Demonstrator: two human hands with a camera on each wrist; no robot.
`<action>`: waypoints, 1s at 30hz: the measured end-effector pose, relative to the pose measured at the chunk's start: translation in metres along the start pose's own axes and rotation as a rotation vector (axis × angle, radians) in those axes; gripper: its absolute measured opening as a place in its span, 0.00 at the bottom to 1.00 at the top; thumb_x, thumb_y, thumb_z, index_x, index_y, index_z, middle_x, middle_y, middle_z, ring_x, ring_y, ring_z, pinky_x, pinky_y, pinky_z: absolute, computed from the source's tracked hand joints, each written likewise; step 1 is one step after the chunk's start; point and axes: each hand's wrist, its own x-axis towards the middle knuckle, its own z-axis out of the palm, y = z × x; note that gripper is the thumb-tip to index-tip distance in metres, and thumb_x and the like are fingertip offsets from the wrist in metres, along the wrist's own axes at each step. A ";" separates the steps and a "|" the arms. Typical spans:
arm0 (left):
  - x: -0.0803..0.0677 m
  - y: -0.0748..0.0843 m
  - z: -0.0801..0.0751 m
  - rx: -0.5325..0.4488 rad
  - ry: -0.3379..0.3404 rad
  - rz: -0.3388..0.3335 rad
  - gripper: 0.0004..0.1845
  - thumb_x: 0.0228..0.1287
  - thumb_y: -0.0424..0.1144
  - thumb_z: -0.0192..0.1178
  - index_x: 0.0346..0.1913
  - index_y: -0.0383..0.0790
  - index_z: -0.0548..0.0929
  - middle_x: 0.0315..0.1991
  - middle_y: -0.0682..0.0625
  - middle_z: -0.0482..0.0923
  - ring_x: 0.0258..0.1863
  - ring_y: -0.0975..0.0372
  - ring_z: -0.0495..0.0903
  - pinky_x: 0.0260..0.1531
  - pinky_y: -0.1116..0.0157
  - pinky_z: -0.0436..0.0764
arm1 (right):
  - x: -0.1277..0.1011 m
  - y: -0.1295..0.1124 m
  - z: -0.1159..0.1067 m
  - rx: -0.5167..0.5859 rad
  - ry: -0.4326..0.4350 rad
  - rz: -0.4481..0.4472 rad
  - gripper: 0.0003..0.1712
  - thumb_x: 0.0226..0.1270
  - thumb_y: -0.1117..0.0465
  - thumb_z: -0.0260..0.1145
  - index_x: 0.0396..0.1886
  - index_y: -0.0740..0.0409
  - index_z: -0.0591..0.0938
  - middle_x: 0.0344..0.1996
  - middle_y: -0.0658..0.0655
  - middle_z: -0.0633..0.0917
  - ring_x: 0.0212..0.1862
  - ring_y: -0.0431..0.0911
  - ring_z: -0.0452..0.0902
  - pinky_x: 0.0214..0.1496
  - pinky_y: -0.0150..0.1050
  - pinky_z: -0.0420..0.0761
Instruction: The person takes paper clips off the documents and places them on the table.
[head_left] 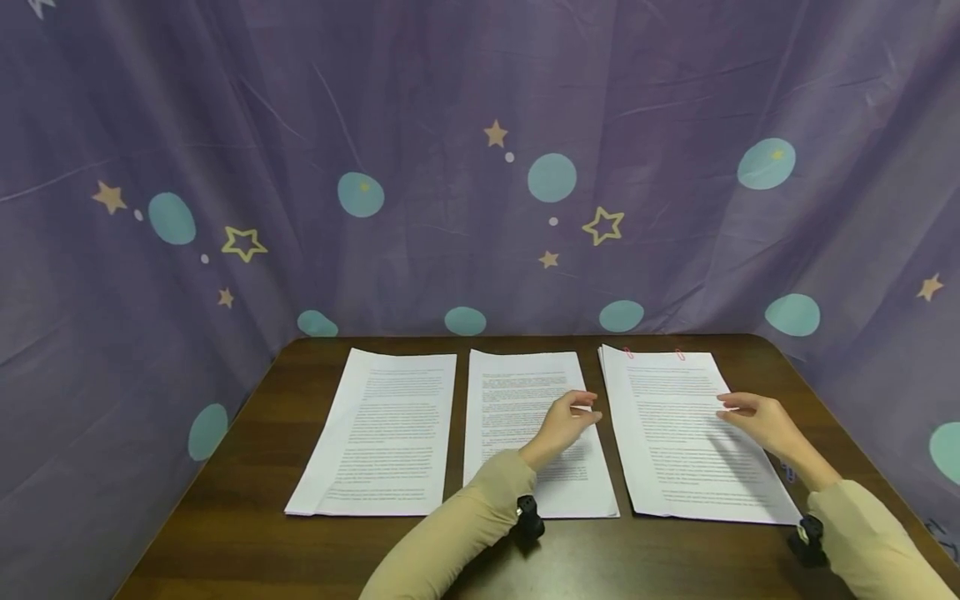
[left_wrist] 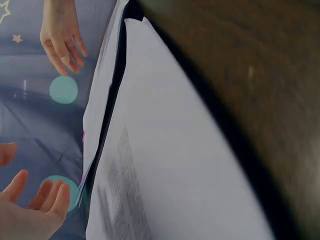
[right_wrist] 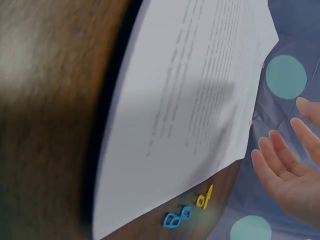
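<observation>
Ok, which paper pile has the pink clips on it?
The right pile, the one below the right hand: two pink clips show on its far edge. The middle pile and left pile show none.

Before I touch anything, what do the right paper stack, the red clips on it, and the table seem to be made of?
Right paper stack: matte white paper, shown by its thin sheets and printed lines.
Red clips: possibly coated wire or plastic; their thin looped shape suggests it, but they are too small to tell.
Table: wood or wood-look laminate, slightly glossy; brown grain and soft reflection show.
</observation>
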 end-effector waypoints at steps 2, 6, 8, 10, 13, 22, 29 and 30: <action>0.000 0.000 0.004 0.000 -0.001 0.000 0.17 0.54 0.31 0.58 0.48 0.28 0.74 0.44 0.36 0.73 0.40 0.54 0.77 0.35 0.71 0.75 | -0.001 0.003 -0.001 0.006 -0.009 0.015 0.23 0.59 0.60 0.62 0.46 0.76 0.74 0.44 0.75 0.75 0.43 0.62 0.74 0.34 0.31 0.75; 0.000 -0.001 0.012 -0.016 -0.008 -0.029 0.18 0.54 0.30 0.58 0.49 0.28 0.73 0.45 0.35 0.72 0.44 0.50 0.75 0.38 0.68 0.76 | -0.002 0.011 -0.001 0.012 -0.013 0.045 0.24 0.58 0.61 0.62 0.48 0.78 0.72 0.46 0.77 0.73 0.47 0.67 0.70 0.38 0.42 0.77; 0.000 -0.002 0.016 -0.016 -0.019 -0.039 0.19 0.55 0.30 0.58 0.50 0.29 0.72 0.46 0.36 0.71 0.46 0.48 0.74 0.40 0.67 0.76 | -0.002 0.014 -0.001 0.015 -0.012 0.055 0.25 0.58 0.61 0.62 0.48 0.78 0.72 0.47 0.78 0.72 0.47 0.68 0.70 0.39 0.46 0.77; 0.000 -0.003 0.021 -0.012 -0.027 -0.051 0.19 0.55 0.31 0.58 0.51 0.29 0.71 0.47 0.36 0.70 0.48 0.47 0.73 0.42 0.65 0.75 | -0.003 0.017 -0.001 0.021 -0.016 0.059 0.25 0.58 0.61 0.62 0.49 0.78 0.71 0.47 0.78 0.71 0.48 0.68 0.69 0.41 0.48 0.76; 0.000 -0.003 0.026 -0.001 -0.037 -0.066 0.21 0.56 0.32 0.58 0.53 0.30 0.70 0.51 0.37 0.69 0.51 0.46 0.70 0.45 0.62 0.74 | -0.003 0.021 -0.001 0.023 -0.029 0.074 0.27 0.59 0.60 0.61 0.50 0.78 0.70 0.49 0.79 0.70 0.49 0.68 0.68 0.42 0.48 0.75; 0.002 -0.002 0.037 0.032 -0.055 -0.090 0.26 0.57 0.33 0.57 0.58 0.29 0.65 0.58 0.36 0.64 0.56 0.46 0.65 0.54 0.59 0.67 | -0.004 0.028 0.000 0.034 -0.086 0.135 0.32 0.60 0.58 0.60 0.53 0.80 0.65 0.51 0.80 0.66 0.52 0.70 0.63 0.48 0.53 0.69; 0.005 -0.006 0.041 0.036 -0.052 -0.132 0.28 0.57 0.35 0.57 0.60 0.31 0.63 0.59 0.38 0.63 0.57 0.47 0.65 0.54 0.59 0.67 | -0.004 0.032 0.000 0.036 -0.117 0.157 0.35 0.60 0.55 0.60 0.55 0.81 0.63 0.52 0.81 0.64 0.53 0.71 0.61 0.49 0.55 0.69; 0.006 -0.007 0.041 0.035 -0.050 -0.134 0.28 0.57 0.35 0.57 0.60 0.31 0.63 0.59 0.38 0.63 0.57 0.47 0.65 0.55 0.59 0.67 | -0.004 0.032 -0.001 0.038 -0.123 0.158 0.35 0.60 0.55 0.60 0.55 0.81 0.63 0.52 0.82 0.64 0.53 0.71 0.61 0.49 0.55 0.69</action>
